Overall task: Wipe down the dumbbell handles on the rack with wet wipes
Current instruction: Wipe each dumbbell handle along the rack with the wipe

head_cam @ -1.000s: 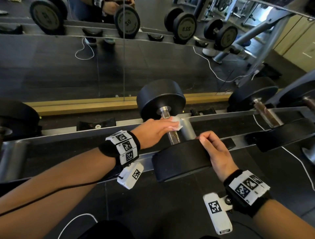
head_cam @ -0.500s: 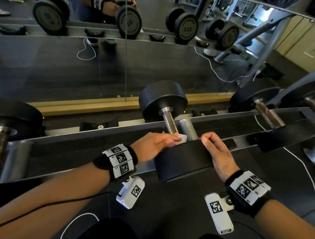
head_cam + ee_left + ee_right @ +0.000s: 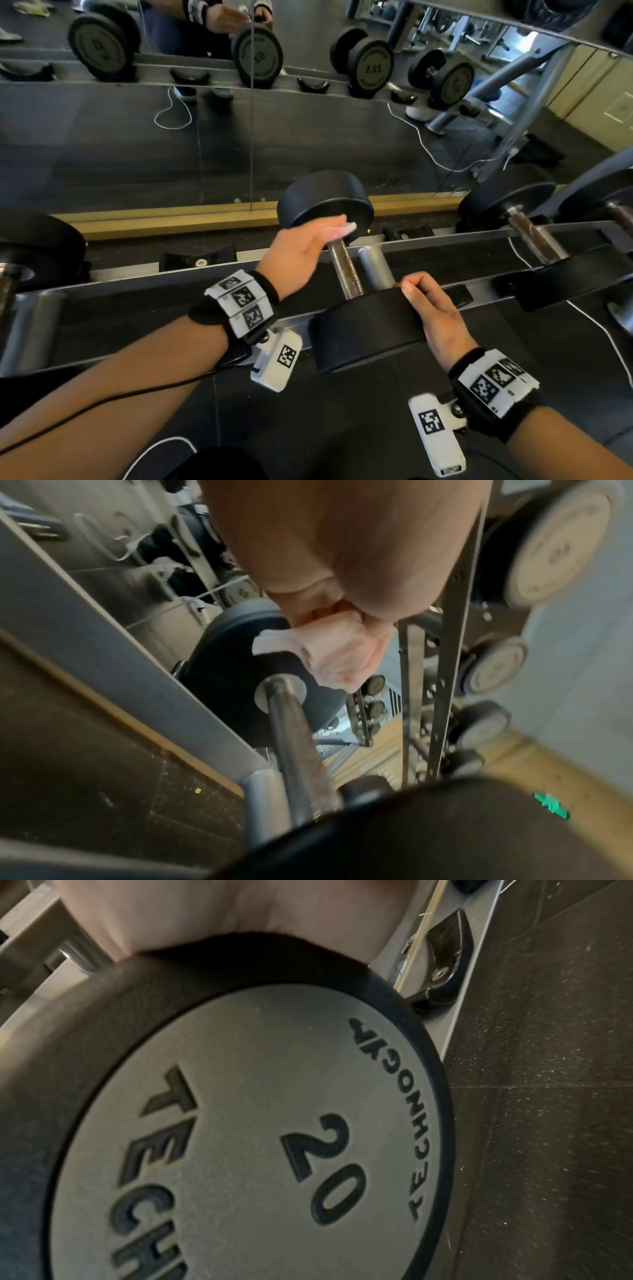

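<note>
A black dumbbell lies on the rack, its knurled steel handle (image 3: 346,270) running from the far head (image 3: 325,198) to the near head (image 3: 363,329). My left hand (image 3: 337,228) pinches a crumpled white wet wipe (image 3: 346,229) just above the far end of the handle, in front of the far head. In the left wrist view the wipe (image 3: 337,656) hangs from my fingers clear of the handle (image 3: 294,737). My right hand (image 3: 416,286) curls over the top edge of the near head, which is marked 20 (image 3: 257,1123).
A second dumbbell (image 3: 534,236) lies to the right and another (image 3: 34,246) at the far left. The grey rack rail (image 3: 137,270) carries an empty black cradle (image 3: 197,257). A mirror (image 3: 239,137) stands behind the rack. A white cable (image 3: 599,329) runs along the floor on the right.
My left hand slid the wipe down to the near end of the handle, then went back to the far end and lifted off it. My right hand stayed on the near head.
</note>
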Motion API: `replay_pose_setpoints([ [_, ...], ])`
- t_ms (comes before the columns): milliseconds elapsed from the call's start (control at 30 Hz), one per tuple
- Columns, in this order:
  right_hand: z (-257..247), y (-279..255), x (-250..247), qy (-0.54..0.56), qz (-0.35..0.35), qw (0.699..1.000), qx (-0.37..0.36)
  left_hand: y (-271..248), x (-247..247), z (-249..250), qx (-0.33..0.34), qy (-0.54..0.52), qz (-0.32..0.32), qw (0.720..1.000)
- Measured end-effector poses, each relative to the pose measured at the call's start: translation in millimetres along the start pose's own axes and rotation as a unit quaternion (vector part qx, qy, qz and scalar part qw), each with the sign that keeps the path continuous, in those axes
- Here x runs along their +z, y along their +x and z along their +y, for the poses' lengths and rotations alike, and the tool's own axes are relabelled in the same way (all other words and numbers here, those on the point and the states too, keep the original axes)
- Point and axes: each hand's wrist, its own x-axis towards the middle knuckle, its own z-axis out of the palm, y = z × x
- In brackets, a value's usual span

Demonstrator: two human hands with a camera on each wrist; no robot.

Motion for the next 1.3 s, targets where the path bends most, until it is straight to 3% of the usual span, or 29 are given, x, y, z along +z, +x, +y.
replay_pose_setpoints([
  [67, 0, 0, 1, 0.001, 0.003, 1.0, -0.007, -4, 14, -4, 0.057, 0.067, -0.101, 0.991],
  [100, 1, 0, 1, -0.002, 0.001, 1.0, -0.008, -8, 18, -7, 0.055, 0.076, -0.127, 0.987],
  [233, -1, 0, -1, -0.002, -0.006, 1.0, -0.004, -20, 21, -10, 0.026, 0.053, -0.14, 0.988],
  [467, -5, -1, 1, -0.06, -0.005, 0.998, -0.028, -43, 13, 3, -0.147, -0.063, -0.179, 0.971],
  [567, -7, -1, 1, -0.101, -0.006, 0.994, -0.037, -48, 9, 10, -0.239, -0.264, -0.072, 0.932],
  [667, -11, -3, 0, -0.155, -0.017, 0.987, -0.038, -43, 3, 7, -0.328, -0.328, 0.101, 0.88],
  [867, -28, 0, 15, -0.326, -0.069, 0.939, -0.087, -25, 17, 4, -0.414, -0.485, 0.153, 0.755],
  [967, -26, -5, 23, -0.375, -0.074, 0.915, -0.129, -18, 23, 4, -0.394, -0.488, 0.137, 0.767],
  [1300, -19, -2, 17, -0.371, -0.081, 0.913, -0.151, -36, 30, 5, -0.277, -0.431, -0.002, 0.859],
])
